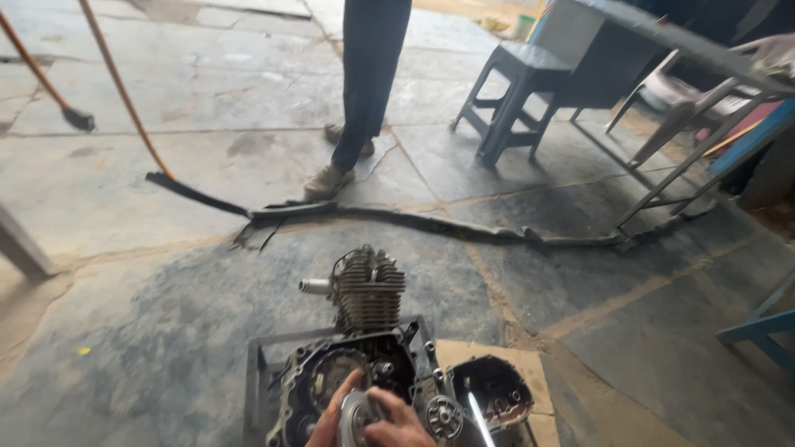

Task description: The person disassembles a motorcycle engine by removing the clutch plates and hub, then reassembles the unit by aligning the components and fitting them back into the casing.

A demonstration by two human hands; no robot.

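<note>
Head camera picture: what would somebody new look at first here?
Probably the grey metal engine with ribbed cooling fins, sitting opened up on the stained stone floor at bottom centre. At the very bottom edge, a hand grips a round silver metal part against the engine's open side. Behind it, a person's dark-trousered legs stand by a long black strip lying across the floor.

At the bottom edge, one hand (pixel 389 422) holds a round metal part (pixel 356 414) against the open engine (pixel 356 348) standing in a metal frame (pixel 252 372); another person's legs (pixel 364 91) stand behind on the stone floor (pixel 149 290)
</note>
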